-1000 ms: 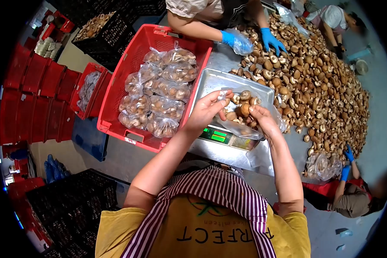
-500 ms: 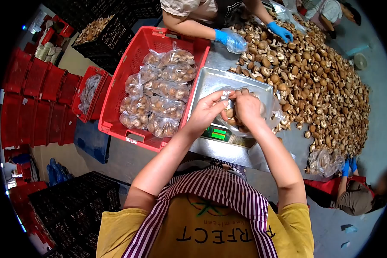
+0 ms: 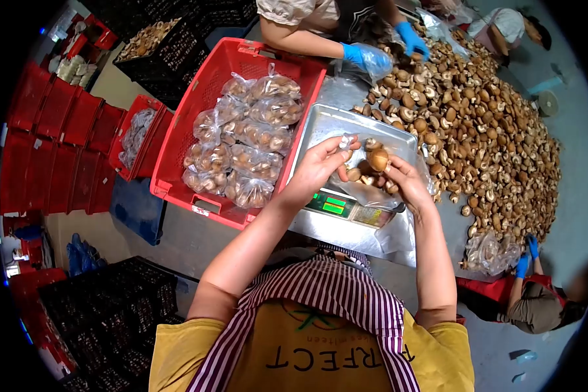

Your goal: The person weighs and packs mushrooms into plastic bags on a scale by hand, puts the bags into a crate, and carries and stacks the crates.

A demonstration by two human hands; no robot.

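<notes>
Over the metal tray (image 3: 317, 121) of the scale lies a clear plastic bag (image 3: 366, 191) with several brown mushrooms in it. My left hand (image 3: 321, 168) pinches the gathered edge of the bag at its left side. At the bag's right, my right hand (image 3: 408, 183) holds a large round mushroom (image 3: 377, 159) by thumb and fingers, above the other mushrooms. A green lit display (image 3: 334, 206) shows on the scale below the tray.
Left of the scale stands a red crate (image 3: 166, 157) with several filled bags (image 3: 251, 160). A large mushroom pile (image 3: 483, 130) covers the table's right. Co-workers' gloved hands (image 3: 411, 40) are beyond the tray and at the lower right (image 3: 522, 264).
My right hand went down into the bag, hiding the mushrooms, and has come back right with a mushroom in its fingers. My left hand stays at the bag's edge. The co-worker's gloved hands shifted.
</notes>
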